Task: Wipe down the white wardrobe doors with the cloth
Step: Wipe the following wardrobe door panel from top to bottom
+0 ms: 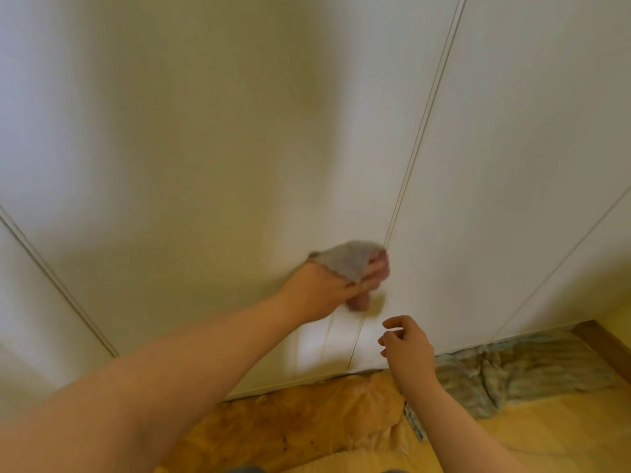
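So your left hand (pixel 327 290) has the cloth (pixel 345 261) bunched up in its fingers and pressed against the doors (pixel 239 148). It's low down on the middle panel, right at its right edge. The cloth pokes out above and to the right of your knuckles and touches the seam (pixel 426 114) between that panel and the next one over. The fingertips are blurry, so I can't tell exactly how they wrap. It's clearly a grasp on the cloth though, not a flat palm.

Your right hand (pixel 406 343) hangs just below and to the right of it, fingers loosely curled, holding nothing. It looks to be off the door, but I can't say for sure.

Here's what I'd say matters for the next stroke. The seam runs up and slightly right from the cloth, and nearly all of the middle panel lies above and left of your grip. The right panel starts just across the seam. So you'd either sweep left along this panel or cross over to the other one. Only a short stretch of door sits below the cloth.

At the doors' bottom edge there's a crumpled brown sheet (pixel 307 421) and some striped fabric (pixel 512 370). I'd watch not to drag the cloth into those.
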Motion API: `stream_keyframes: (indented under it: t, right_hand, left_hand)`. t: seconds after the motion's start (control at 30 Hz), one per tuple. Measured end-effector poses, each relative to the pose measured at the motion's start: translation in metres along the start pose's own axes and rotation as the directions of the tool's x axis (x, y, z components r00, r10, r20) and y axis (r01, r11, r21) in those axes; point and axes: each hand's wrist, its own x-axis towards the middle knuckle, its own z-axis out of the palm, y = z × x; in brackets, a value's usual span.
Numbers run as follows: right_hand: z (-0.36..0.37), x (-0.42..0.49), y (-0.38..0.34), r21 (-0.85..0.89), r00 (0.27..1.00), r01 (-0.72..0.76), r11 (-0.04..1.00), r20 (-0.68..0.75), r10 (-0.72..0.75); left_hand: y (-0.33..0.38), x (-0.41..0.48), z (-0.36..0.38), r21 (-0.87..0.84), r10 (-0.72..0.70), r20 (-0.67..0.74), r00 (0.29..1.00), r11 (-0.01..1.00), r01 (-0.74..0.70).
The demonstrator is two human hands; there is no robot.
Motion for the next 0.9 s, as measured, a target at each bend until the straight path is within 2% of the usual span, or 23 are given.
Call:
stream_keyframes:
  t: [0.1, 0.17, 0.27, 0.33, 0.37, 0.4, 0.43, 0.47, 0.53, 0.63, 0.67, 0.7, 0.73, 0.77, 0.8, 0.83, 0.87, 0.9]
  right_hand:
    - [0.006, 0.001, -0.001, 0.015, 1.0, -0.002, 1.0, 0.003, 0.002]
    - [0.009, -0.002, 0.002, 0.019, 1.0, 0.003, 1.0, 0.02, -0.003]
    - [0.008, -0.004, 0.008, 0.018, 0.999, 0.018, 1.0, 0.033, -0.018]
    - [0.007, -0.001, 0.01, 0.006, 0.999, 0.017, 1.0, 0.029, -0.017]
    - [0.008, 0.0, 0.011, 0.008, 1.0, 0.004, 1.0, 0.026, -0.005]
    - [0.008, 0.001, 0.011, 0.01, 1.0, 0.0, 1.0, 0.025, 0.0]
    - [0.009, 0.002, 0.012, 0.012, 1.0, -0.004, 1.0, 0.026, 0.004]
    - [0.011, 0.003, 0.013, 0.014, 1.0, -0.01, 1.0, 0.027, 0.01]
    - [0.013, 0.003, 0.013, 0.016, 0.999, -0.014, 1.0, 0.04, 0.014]
    - [0.018, 0.002, 0.015, 0.028, 0.998, -0.013, 1.0, 0.067, 0.011]
    - [0.019, 0.001, 0.015, 0.033, 0.997, -0.008, 0.999, 0.082, 0.006]
    - [0.02, 0.0, 0.015, 0.033, 0.995, -0.001, 0.999, 0.098, -0.002]
    - [0.021, 0.001, 0.016, 0.032, 0.994, 0.003, 0.999, 0.107, -0.006]
    - [0.021, 0.003, 0.016, 0.032, 0.994, 0.002, 0.999, 0.106, -0.006]
    - [0.022, 0.003, 0.019, 0.034, 0.995, -0.011, 0.999, 0.103, 0.007]
    - [0.022, 0.003, 0.019, 0.039, 0.995, -0.02, 0.999, 0.096, 0.016]
    - [0.022, 0.005, 0.02, 0.049, 0.996, -0.023, 0.999, 0.091, 0.018]
    - [0.023, 0.006, 0.021, 0.055, 0.996, -0.029, 0.998, 0.089, 0.024]
  left_hand:
    - [-0.004, 0.014, 0.002, -0.038, -0.059, -0.061, 0.996, 0.998, 0.057]
    - [0.011, -0.007, 0.017, -0.037, -0.034, 0.074, 0.997, 0.999, 0.036]
    - [0.022, -0.05, 0.028, 0.007, -0.019, 0.331, 0.943, 1.0, 0.017]
    - [0.008, -0.06, 0.037, -0.051, -0.001, 0.088, 0.996, 0.999, 0.006]
    - [0.004, -0.057, 0.033, -0.239, -0.062, 0.072, 0.995, 0.968, 0.078]
    - [-0.005, -0.048, 0.024, -0.326, -0.115, 0.041, 0.993, 0.938, 0.122]
    - [-0.013, -0.039, 0.014, -0.291, -0.19, 0.043, 0.981, 0.937, 0.194]
    - [-0.018, -0.035, 0.012, -0.238, -0.26, -0.057, 0.964, 0.941, 0.24]
    - [-0.021, -0.041, 0.006, -0.1, -0.145, -0.212, 0.966, 0.987, 0.126]
    - [0.0, -0.084, 0.042, -0.039, -0.026, -0.021, 0.999, 0.999, 0.025]
    - [0.011, -0.103, 0.06, -0.102, 0.0, 0.042, 0.999, 0.995, 0.004]
    - [0.015, -0.111, 0.054, -0.358, -0.078, 0.098, 0.992, 0.928, 0.108]
    - [0.014, -0.114, 0.053, -0.601, -0.153, 0.231, 0.961, 0.754, 0.265]
    - [0.013, -0.115, 0.055, -0.719, -0.206, 0.352, 0.913, 0.565, 0.405]
    - [0.008, -0.111, 0.057, -0.724, -0.223, 0.485, 0.846, 0.44, 0.531]
    - [0.006, -0.104, 0.06, -0.636, -0.292, 0.512, 0.807, 0.502, 0.586]
    - [0.002, -0.098, 0.061, -0.535, -0.395, 0.456, 0.798, 0.594, 0.6]
    - [-0.001, -0.093, 0.063, -0.486, -0.401, 0.365, 0.84, 0.687, 0.54]
